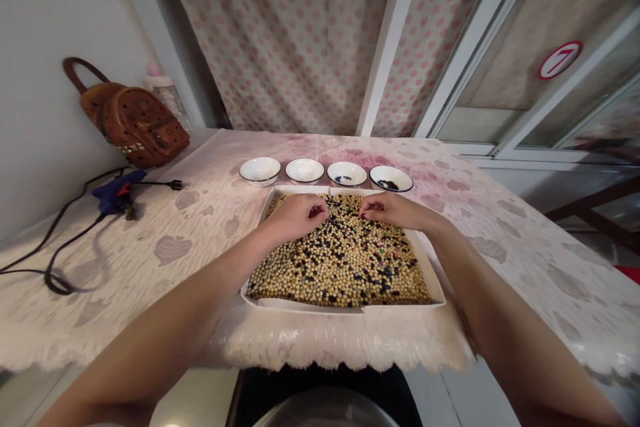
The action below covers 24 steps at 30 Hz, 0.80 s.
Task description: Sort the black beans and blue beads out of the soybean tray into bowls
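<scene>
A shallow white box (pixel 437 280) holds a layer of pale yellow beans (pixel 325 267) mixed with black, blue and a few green and red pieces. Over the box's back left part, my left hand (pixel 301 215) is closed, fingertips pinched at the beans. My right hand (pixel 384 209) is pinched too, at the back right of the box, with a small dark piece at its fingertips. What the left fingertips hold, if anything, is too small to name. Behind the box, one white bowl (pixel 347 174) has a few blue pieces and another bowl (pixel 391 178) has black ones.
Two more white bowls (pixel 260 171) stand at the left of the row. A brown backpack (pixel 140 120), a pink-topped bottle (pixel 163 87) and a blue glue gun (pixel 117 193) with a black cable are on the left of the table. A spotted curtain (pixel 300 33) hangs behind.
</scene>
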Motion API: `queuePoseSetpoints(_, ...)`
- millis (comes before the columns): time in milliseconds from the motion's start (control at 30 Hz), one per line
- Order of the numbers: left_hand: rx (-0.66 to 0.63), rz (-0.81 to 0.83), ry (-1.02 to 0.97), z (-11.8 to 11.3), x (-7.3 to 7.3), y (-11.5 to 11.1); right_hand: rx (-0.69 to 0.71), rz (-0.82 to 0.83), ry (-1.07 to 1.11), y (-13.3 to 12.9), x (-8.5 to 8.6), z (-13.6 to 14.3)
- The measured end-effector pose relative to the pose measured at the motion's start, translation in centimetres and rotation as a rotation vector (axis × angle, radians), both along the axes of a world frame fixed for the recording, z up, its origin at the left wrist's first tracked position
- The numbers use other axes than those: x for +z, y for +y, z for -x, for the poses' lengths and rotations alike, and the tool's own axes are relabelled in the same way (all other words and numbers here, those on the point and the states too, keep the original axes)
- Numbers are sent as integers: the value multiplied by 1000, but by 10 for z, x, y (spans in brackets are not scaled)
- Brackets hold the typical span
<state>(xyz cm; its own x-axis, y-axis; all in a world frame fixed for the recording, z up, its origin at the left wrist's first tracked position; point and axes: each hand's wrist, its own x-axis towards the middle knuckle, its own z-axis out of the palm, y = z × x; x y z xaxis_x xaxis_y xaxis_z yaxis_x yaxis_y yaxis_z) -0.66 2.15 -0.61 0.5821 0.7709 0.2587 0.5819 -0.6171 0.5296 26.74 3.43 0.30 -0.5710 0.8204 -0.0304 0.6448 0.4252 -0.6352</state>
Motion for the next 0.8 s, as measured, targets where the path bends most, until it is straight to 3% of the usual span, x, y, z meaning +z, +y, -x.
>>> queuePoseSetpoints(300,0,-9,-2,-1,-1,0,-40,94,55,-2,7,4)
queuePoseSetpoints(800,12,-15,23,-1,-1,0,-26,30,85,0,-1,2)
